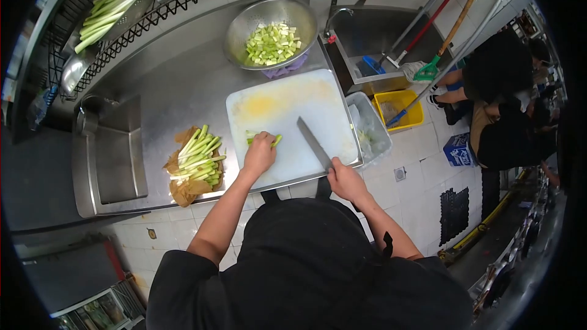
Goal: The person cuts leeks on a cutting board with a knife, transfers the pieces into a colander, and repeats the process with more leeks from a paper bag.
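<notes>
My left hand (pixel 262 150) is closed over a few green stalks (pixel 251 135) on the left part of the white cutting board (pixel 293 101); their ends stick out on both sides of it. In my right hand (pixel 343 178) is the handle of a large knife (pixel 313 142), its blade over the board and pointing up and left, apart from the stalks. A pile of cut green stalks (pixel 199 159) lies on brown paper left of the board. Beyond the board, a metal colander (pixel 235 33) holds chopped green pieces (pixel 272 43).
A sink basin (pixel 117 165) is at the left, a rack (pixel 183 1) with more stalks above. Right of the board are a clear bin (pixel 374 128), a yellow bucket (pixel 408 105), a second sink (pixel 367 33) and long-handled tools. Two people in dark clothes are at the far right.
</notes>
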`<state>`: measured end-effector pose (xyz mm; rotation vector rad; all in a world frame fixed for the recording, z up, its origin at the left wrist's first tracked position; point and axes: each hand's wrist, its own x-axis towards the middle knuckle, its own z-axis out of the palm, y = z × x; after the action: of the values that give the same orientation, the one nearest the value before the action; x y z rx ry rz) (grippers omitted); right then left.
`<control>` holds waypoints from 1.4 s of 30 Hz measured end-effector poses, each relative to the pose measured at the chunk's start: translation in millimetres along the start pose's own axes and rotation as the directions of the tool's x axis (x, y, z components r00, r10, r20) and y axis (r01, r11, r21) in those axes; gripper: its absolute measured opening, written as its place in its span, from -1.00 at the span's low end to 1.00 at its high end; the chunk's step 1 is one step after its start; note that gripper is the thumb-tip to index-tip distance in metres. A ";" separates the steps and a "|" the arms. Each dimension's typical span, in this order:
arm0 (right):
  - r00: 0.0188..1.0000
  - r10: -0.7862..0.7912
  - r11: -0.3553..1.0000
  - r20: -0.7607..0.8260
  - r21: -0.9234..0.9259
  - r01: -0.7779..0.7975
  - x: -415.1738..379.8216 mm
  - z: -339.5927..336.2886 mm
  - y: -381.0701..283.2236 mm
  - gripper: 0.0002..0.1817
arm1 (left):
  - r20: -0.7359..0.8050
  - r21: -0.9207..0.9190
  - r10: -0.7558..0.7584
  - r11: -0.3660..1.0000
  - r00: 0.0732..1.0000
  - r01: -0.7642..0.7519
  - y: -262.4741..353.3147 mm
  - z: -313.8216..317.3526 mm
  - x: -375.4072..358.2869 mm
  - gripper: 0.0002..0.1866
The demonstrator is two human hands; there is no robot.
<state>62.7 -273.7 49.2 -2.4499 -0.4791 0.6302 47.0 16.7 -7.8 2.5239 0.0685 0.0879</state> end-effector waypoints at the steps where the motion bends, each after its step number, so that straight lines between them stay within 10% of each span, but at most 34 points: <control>1: 0.999 -0.020 0.999 0.044 -0.036 0.021 -1.0 -0.4 -6.9 -0.78 | 0.002 -0.007 -0.004 1.000 1.000 0.004 1.9 5.0 -1.2 -0.81; 9: 0.980 -0.054 0.974 0.190 -0.205 0.093 1.0 3.9 -45.4 -0.80 | -0.001 -0.271 -0.075 0.960 0.997 0.072 13.1 15.8 2.2 -0.79; 25: 0.999 -0.027 1.000 -0.025 0.009 0.028 19.5 4.8 -2.0 -0.76 | -0.007 -0.047 -0.155 0.987 0.988 0.154 22.0 8.5 3.4 -0.67; 42: 0.993 0.104 0.993 0.048 -0.066 -0.100 15.6 -0.4 -0.6 -0.78 | 0.108 -0.049 0.093 0.995 0.990 -0.089 6.8 7.9 33.0 -0.71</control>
<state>75.7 -266.3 44.7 -2.5362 -0.4019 0.7324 80.8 8.9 -8.7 2.4827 -0.0921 -0.0127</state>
